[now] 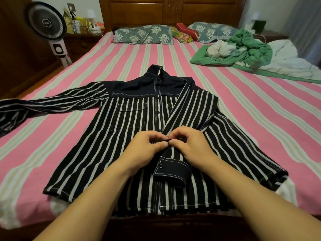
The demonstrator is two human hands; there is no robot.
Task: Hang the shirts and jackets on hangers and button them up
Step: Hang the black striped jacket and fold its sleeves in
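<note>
On the near half of the bed [260, 108], a dark jacket [132, 136] with white vertical stripes is laid flat, front side up, its collar [157, 73] pointing towards the headboard [172, 11] and its hem reaching the near edge of the mattress. The yoke and collar are plain dark cloth with pale stitching. One sleeve [52, 101] is stretched out to the left across the pink-and-pale striped sheet; the other sleeve is folded over the front, so that its buttoned cuff [171, 171] lies on the lower middle of the jacket. A flapped chest pocket [131, 115] is seen left of the placket, along which several dark buttons are visible above the hands.

At the middle of the placket, just above the cuff, the two hands are brought together. The left hand [147, 145] is curled, with thumb and fingertips pinching the dark edge of the jacket front. The right hand [189, 143] is likewise curled and pinches the same edge from the other side, the thumbs nearly touching. Whether a button lies between the fingers cannot be told.

Two floral pillows [142, 34] and a red patterned cushion [185, 33] are lined up at the headboard. A heap of green and white laundry [243, 47] lies on the far right of the bed, well apart from the jacket. A standing fan [46, 23] is seen at the left, beside a cluttered nightstand [83, 37].
</note>
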